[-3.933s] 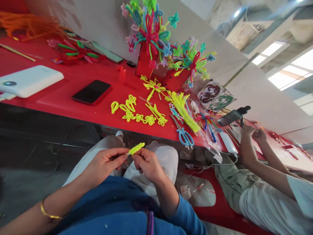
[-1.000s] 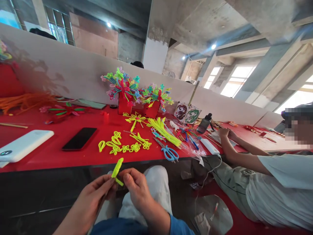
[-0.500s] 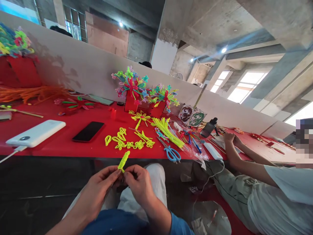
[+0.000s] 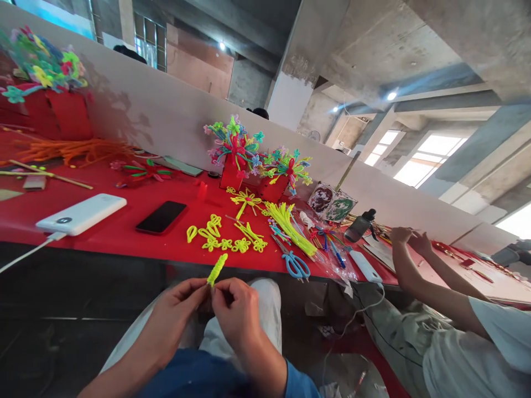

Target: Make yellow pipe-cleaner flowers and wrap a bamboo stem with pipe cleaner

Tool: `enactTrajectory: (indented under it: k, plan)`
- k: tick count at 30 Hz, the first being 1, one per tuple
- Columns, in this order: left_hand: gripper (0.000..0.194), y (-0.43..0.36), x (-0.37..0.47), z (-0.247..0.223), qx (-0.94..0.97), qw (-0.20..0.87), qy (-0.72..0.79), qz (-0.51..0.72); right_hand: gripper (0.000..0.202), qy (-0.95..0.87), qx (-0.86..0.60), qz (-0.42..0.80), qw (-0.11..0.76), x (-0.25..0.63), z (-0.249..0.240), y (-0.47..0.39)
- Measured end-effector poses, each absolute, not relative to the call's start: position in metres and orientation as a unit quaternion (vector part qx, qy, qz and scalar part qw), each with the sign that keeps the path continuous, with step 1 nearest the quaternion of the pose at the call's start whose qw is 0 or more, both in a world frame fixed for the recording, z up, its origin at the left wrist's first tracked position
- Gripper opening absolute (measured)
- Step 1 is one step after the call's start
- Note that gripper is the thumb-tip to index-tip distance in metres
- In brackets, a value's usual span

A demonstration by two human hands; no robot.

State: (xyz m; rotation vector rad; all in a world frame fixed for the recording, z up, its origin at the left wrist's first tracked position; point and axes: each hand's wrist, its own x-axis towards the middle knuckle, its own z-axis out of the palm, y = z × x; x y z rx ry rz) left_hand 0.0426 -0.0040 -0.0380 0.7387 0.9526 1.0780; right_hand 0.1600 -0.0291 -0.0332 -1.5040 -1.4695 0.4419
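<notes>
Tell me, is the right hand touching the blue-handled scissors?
Apart. The head view shows a clear gap between the right hand and the blue-handled scissors, which lie farther right.

A concrete ceiling (image 4: 373, 50), scissors (image 4: 288, 257) and fuzzy-wire bouquets (image 4: 235, 146) show a craft workshop.

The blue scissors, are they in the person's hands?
No, the blue scissors lie on the red table, apart from the left hand and right hand.
</notes>
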Motion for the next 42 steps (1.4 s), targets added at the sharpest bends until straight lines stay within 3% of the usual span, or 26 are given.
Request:
enactTrajectory:
  k: [5, 12, 21, 27, 35, 42]
  plan:
    - [0.024, -0.007, 0.040, -0.036, 0.367, 0.661, 0.445, 0.479, 0.021, -0.660, -0.602, 0.090, 0.440, 0.157, -0.037, -0.031]
    - [0.025, -0.014, 0.037, -0.035, 0.428, 0.607, 0.466, 0.480, 0.020, -0.678, -0.610, 0.059, 0.407, 0.157, -0.039, -0.033]
    - [0.027, -0.022, 0.034, -0.014, 0.402, 0.659, 0.437, 0.462, 0.017, -0.697, -0.617, 0.016, 0.364, 0.160, -0.038, -0.033]
    - [0.031, -0.015, 0.033, -0.032, 0.460, 0.595, 0.463, 0.468, 0.021, -0.723, -0.616, 0.022, 0.311, 0.161, -0.033, -0.036]
    - [0.043, -0.011, 0.030, -0.041, 0.482, 0.589, 0.470, 0.448, 0.039, -0.755, -0.587, 0.080, 0.282, 0.166, -0.022, -0.043]
    - [0.038, -0.008, 0.029, -0.052, 0.508, 0.587, 0.452, 0.439, 0.038, -0.765, -0.582, 0.085, 0.260, 0.172, -0.021, -0.045]
